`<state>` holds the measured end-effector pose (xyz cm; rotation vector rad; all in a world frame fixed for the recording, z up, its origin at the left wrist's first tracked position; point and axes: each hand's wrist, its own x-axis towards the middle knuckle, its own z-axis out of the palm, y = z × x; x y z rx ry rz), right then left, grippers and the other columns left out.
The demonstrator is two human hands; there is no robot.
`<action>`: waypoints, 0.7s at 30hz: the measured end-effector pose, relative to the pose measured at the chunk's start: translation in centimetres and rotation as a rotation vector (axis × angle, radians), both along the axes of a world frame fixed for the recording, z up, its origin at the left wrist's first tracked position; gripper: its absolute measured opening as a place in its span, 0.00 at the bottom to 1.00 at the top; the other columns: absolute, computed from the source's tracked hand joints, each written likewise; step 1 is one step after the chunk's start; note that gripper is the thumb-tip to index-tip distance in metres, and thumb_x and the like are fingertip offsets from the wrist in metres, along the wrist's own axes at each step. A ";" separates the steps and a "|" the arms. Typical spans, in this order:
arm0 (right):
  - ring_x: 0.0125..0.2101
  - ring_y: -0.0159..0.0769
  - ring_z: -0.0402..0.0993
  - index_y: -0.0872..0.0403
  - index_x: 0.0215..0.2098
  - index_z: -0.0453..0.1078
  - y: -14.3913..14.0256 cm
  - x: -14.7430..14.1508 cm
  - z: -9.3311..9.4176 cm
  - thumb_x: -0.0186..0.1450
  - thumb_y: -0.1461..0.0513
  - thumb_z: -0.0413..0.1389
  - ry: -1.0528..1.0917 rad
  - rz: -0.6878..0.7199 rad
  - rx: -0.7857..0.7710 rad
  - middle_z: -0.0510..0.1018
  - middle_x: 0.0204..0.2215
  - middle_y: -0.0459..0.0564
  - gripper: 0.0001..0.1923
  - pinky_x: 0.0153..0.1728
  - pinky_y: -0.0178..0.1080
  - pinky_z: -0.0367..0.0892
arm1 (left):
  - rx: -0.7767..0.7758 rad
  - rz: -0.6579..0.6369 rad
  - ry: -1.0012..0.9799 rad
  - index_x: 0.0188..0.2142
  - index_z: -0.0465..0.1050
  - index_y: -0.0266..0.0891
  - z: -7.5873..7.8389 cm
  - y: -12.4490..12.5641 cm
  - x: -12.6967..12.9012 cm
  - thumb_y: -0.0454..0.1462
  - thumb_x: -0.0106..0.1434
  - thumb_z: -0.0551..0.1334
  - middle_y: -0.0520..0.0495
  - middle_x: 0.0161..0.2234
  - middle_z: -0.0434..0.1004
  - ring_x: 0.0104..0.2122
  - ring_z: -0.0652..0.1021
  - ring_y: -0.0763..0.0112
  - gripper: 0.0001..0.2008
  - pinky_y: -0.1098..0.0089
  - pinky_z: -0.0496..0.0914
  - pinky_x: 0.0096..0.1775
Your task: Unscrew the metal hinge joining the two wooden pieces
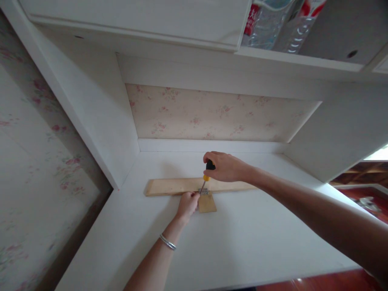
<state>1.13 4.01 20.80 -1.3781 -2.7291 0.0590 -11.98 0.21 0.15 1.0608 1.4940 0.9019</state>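
Note:
A long light wooden board (172,186) lies across the white desk (242,234), with a small wooden piece (207,204) set against its near edge. A small metal hinge (203,191) joins the two. My right hand (226,167) grips the black and yellow handle of a screwdriver (207,171), whose tip points down onto the hinge. My left hand (188,204), a silver bangle on its wrist, presses on the small piece and the board's edge right beside the hinge.
The desk sits in a white alcove with floral wallpaper (212,115) at the back and white side panels. A shelf above holds plastic water bottles (273,22). A floral wall stands to the left; reddish floor (363,198) shows at the right.

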 end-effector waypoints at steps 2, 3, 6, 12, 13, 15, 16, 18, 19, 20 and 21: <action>0.32 0.35 0.69 0.52 0.36 0.66 0.1 0.0 0.0 0.60 0.54 0.50 -0.015 -0.027 0.017 0.75 0.34 0.49 0.11 0.29 0.35 0.55 | 0.008 0.006 0.003 0.23 0.66 0.37 0.0 0.0 0.0 0.41 0.58 0.55 0.56 0.12 0.59 0.12 0.62 0.78 0.12 0.76 0.51 0.15; 0.32 0.35 0.69 0.52 0.35 0.66 0.2 0.1 -0.1 0.60 0.56 0.50 -0.023 -0.024 0.016 0.75 0.34 0.49 0.10 0.29 0.35 0.55 | 0.010 0.002 0.007 0.23 0.66 0.37 0.0 0.0 0.0 0.41 0.58 0.55 0.56 0.12 0.59 0.12 0.62 0.78 0.12 0.76 0.50 0.15; 0.34 0.35 0.70 0.51 0.41 0.67 0.3 0.3 0.0 0.56 0.59 0.53 -0.033 0.038 -0.015 0.75 0.41 0.49 0.14 0.29 0.35 0.56 | 0.001 -0.019 0.030 0.22 0.65 0.37 0.1 -0.1 0.0 0.41 0.58 0.55 0.56 0.11 0.59 0.11 0.61 0.79 0.13 0.76 0.51 0.15; 0.33 0.38 0.71 0.52 0.36 0.69 0.3 0.4 0.3 0.62 0.55 0.48 -0.083 -0.025 -0.004 0.76 0.34 0.51 0.12 0.30 0.37 0.58 | 0.007 -0.015 0.031 0.20 0.63 0.38 0.4 -0.1 0.0 0.41 0.59 0.55 0.56 0.11 0.58 0.12 0.61 0.79 0.13 0.76 0.51 0.15; 0.33 0.37 0.71 0.52 0.37 0.69 0.4 0.4 0.3 0.61 0.58 0.49 -0.082 0.007 -0.010 0.76 0.35 0.51 0.10 0.31 0.36 0.58 | 0.007 -0.015 0.035 0.20 0.63 0.38 0.3 -0.1 0.0 0.41 0.59 0.55 0.56 0.11 0.58 0.12 0.61 0.79 0.13 0.76 0.51 0.16; 0.36 0.36 0.71 0.52 0.41 0.68 0.5 0.5 0.3 0.58 0.59 0.53 -0.063 0.086 -0.035 0.75 0.40 0.51 0.13 0.33 0.35 0.59 | 0.008 -0.018 0.035 0.20 0.64 0.37 0.3 -0.1 0.0 0.41 0.59 0.56 0.56 0.10 0.58 0.12 0.61 0.79 0.13 0.76 0.51 0.16; 0.37 0.37 0.71 0.52 0.44 0.67 0.5 0.5 0.3 0.56 0.58 0.55 -0.054 0.103 -0.043 0.75 0.42 0.51 0.16 0.33 0.35 0.59 | 0.010 -0.019 0.033 0.20 0.64 0.37 0.3 -0.1 0.0 0.41 0.59 0.56 0.56 0.10 0.58 0.11 0.61 0.79 0.13 0.76 0.51 0.16; 0.36 0.38 0.71 0.52 0.43 0.67 0.6 0.5 0.4 0.57 0.54 0.54 -0.064 0.058 -0.038 0.75 0.40 0.51 0.17 0.32 0.36 0.59 | 0.011 -0.023 0.031 0.21 0.65 0.37 0.3 -0.1 0.0 0.41 0.59 0.55 0.56 0.10 0.58 0.11 0.61 0.79 0.14 0.75 0.51 0.16; 0.34 0.38 0.71 0.52 0.41 0.68 0.6 0.5 0.4 0.59 0.53 0.52 -0.078 0.024 -0.027 0.76 0.37 0.52 0.15 0.32 0.36 0.59 | 0.009 -0.023 0.032 0.21 0.66 0.37 0.3 -0.1 0.0 0.41 0.59 0.55 0.56 0.10 0.58 0.11 0.61 0.79 0.14 0.75 0.51 0.16; 0.33 0.38 0.71 0.53 0.38 0.69 0.6 0.5 0.4 0.61 0.54 0.50 -0.091 0.005 -0.020 0.76 0.35 0.52 0.13 0.31 0.36 0.59 | 0.008 -0.023 0.036 0.21 0.67 0.36 0.3 0.0 0.0 0.41 0.59 0.55 0.56 0.10 0.58 0.11 0.61 0.79 0.14 0.75 0.51 0.16; 0.33 0.37 0.70 0.53 0.37 0.69 0.6 0.5 0.5 0.61 0.56 0.49 -0.097 0.012 -0.020 0.76 0.34 0.51 0.11 0.30 0.36 0.58 | 0.007 -0.023 0.043 0.22 0.68 0.36 0.3 0.0 0.0 0.41 0.59 0.56 0.56 0.10 0.58 0.12 0.62 0.78 0.14 0.75 0.51 0.17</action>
